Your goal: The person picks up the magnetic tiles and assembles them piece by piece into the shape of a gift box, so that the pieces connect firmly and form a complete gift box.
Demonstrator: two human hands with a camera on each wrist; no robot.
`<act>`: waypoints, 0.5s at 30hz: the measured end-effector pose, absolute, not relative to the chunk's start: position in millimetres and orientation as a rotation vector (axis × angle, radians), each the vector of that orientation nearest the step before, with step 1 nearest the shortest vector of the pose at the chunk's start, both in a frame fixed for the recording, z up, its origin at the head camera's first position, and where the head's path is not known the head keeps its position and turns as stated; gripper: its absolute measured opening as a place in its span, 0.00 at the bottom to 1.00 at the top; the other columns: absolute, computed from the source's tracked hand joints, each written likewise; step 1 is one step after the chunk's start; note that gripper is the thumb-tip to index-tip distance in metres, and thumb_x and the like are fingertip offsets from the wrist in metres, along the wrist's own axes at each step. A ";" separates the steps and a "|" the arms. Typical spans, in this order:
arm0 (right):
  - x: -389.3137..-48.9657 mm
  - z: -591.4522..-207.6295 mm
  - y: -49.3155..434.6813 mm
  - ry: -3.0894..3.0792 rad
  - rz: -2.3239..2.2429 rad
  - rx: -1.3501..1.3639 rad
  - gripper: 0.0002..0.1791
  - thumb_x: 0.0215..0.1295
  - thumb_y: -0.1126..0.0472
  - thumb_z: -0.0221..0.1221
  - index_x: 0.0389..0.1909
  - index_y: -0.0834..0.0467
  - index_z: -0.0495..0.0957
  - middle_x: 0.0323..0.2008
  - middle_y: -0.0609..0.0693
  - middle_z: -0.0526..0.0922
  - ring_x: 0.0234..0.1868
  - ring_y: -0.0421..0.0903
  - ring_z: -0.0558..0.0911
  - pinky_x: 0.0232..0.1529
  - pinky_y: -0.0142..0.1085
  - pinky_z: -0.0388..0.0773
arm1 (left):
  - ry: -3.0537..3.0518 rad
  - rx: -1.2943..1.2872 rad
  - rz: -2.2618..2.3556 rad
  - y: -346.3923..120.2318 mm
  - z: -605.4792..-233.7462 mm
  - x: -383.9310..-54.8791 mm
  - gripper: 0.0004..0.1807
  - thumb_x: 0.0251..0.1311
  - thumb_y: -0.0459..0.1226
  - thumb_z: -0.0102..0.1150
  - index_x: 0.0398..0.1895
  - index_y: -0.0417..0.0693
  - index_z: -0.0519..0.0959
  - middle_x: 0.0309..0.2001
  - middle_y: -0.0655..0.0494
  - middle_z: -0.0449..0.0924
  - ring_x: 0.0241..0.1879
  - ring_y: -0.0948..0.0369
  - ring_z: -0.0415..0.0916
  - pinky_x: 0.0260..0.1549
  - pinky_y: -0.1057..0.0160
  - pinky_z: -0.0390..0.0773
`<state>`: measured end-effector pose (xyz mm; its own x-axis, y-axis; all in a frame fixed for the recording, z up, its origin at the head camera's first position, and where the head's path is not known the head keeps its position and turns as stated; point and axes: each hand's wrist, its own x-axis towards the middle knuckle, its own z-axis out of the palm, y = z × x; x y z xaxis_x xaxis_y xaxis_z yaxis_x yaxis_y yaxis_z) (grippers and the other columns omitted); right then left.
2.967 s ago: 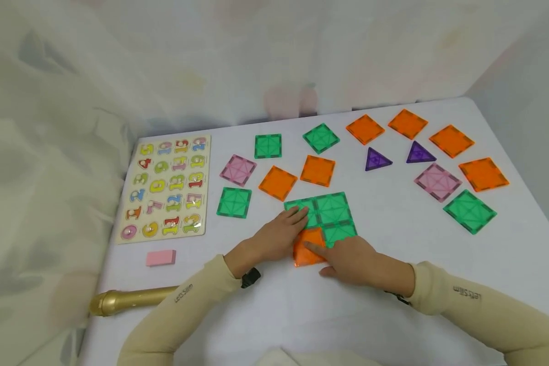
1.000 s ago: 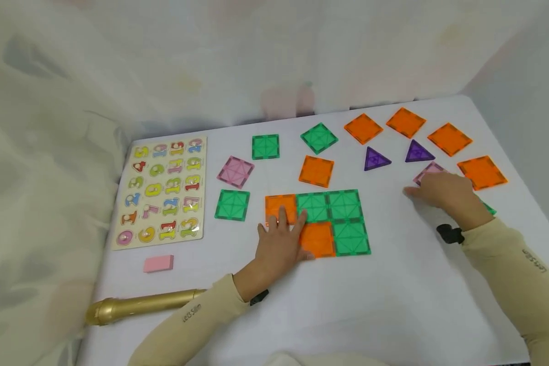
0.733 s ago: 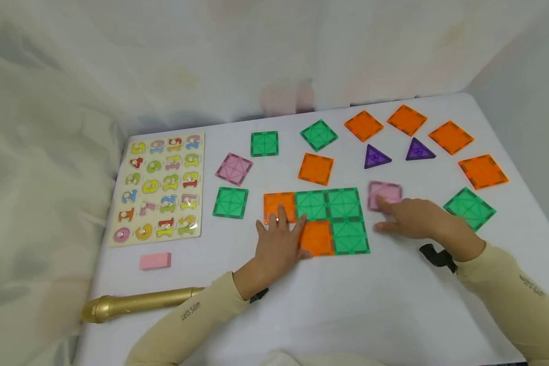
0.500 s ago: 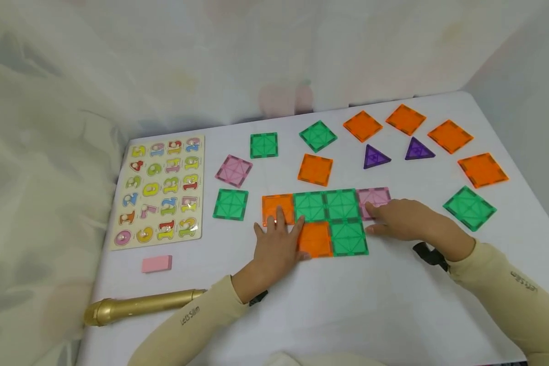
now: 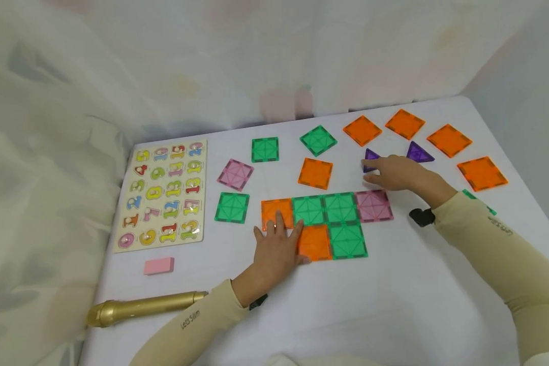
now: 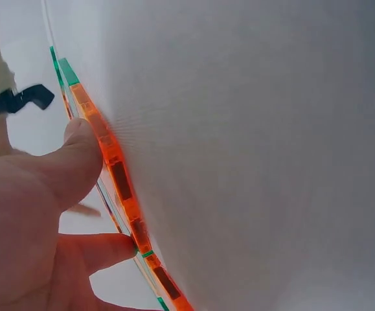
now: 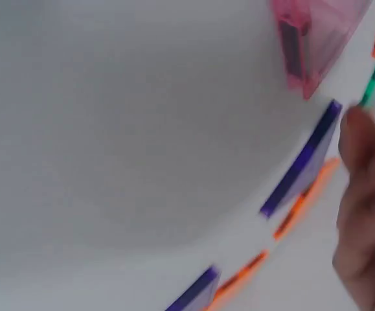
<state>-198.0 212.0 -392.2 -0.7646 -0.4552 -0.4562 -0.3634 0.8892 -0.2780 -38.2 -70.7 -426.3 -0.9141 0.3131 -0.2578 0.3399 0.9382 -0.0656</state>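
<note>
My left hand (image 5: 274, 254) rests with spread fingers on the left orange square tile (image 5: 269, 207) and the lower orange tile (image 5: 315, 244). These lie edge to edge with a green tile (image 5: 307, 209) and two more green ones. A pink tile (image 5: 374, 206) adjoins the top row's right end. Above it, my right hand (image 5: 400, 173) reaches over a purple triangle tile (image 5: 369, 154), partly hiding it. In the right wrist view the thumb (image 7: 357, 139) is close beside that triangle (image 7: 304, 162), its fingers not closed on it.
Another purple triangle (image 5: 419, 153) lies beyond the right hand. Loose orange (image 5: 362, 130), green (image 5: 232, 207) and pink (image 5: 235, 174) squares are scattered around. At left are a number puzzle board (image 5: 160, 195), a pink block (image 5: 158, 266) and a gold microphone (image 5: 142, 306).
An orange tile joined the group's left end. My right hand then slid the pink tile leftward against the green one, let it go and moved up to the purple triangle.
</note>
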 end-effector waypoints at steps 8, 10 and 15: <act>-216.1 -408.5 150.4 2.388 -0.257 -0.808 0.37 0.72 0.43 0.48 0.76 0.50 0.48 0.52 0.64 0.80 0.53 0.60 0.79 0.59 0.58 0.71 | 2.868 0.473 -0.179 -71.5 -429.0 -34.9 0.48 0.49 0.70 0.52 0.73 0.63 0.60 0.69 0.33 0.60 0.60 0.40 0.66 0.53 0.31 0.69; -218.0 -411.5 139.7 2.399 -0.182 -0.796 0.38 0.72 0.41 0.47 0.76 0.50 0.47 0.60 0.64 0.75 0.58 0.63 0.75 0.59 0.58 0.71 | 2.861 0.471 -0.182 -70.8 -429.4 -33.8 0.48 0.49 0.71 0.51 0.73 0.63 0.60 0.69 0.33 0.61 0.60 0.39 0.66 0.53 0.31 0.69; -218.8 -413.1 131.7 2.462 -0.027 -0.722 0.36 0.71 0.41 0.47 0.75 0.50 0.51 0.62 0.64 0.73 0.60 0.63 0.73 0.57 0.59 0.72 | 2.843 0.486 -0.197 -70.4 -429.1 -31.2 0.48 0.50 0.71 0.50 0.73 0.63 0.60 0.68 0.33 0.61 0.60 0.39 0.67 0.53 0.32 0.69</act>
<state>-218.8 131.7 -413.1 -0.6934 -0.5025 -0.5165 -0.4909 0.8541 -0.1719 -31.2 -70.4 -429.1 -0.9132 0.3084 -0.2664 0.3421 0.9353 -0.0901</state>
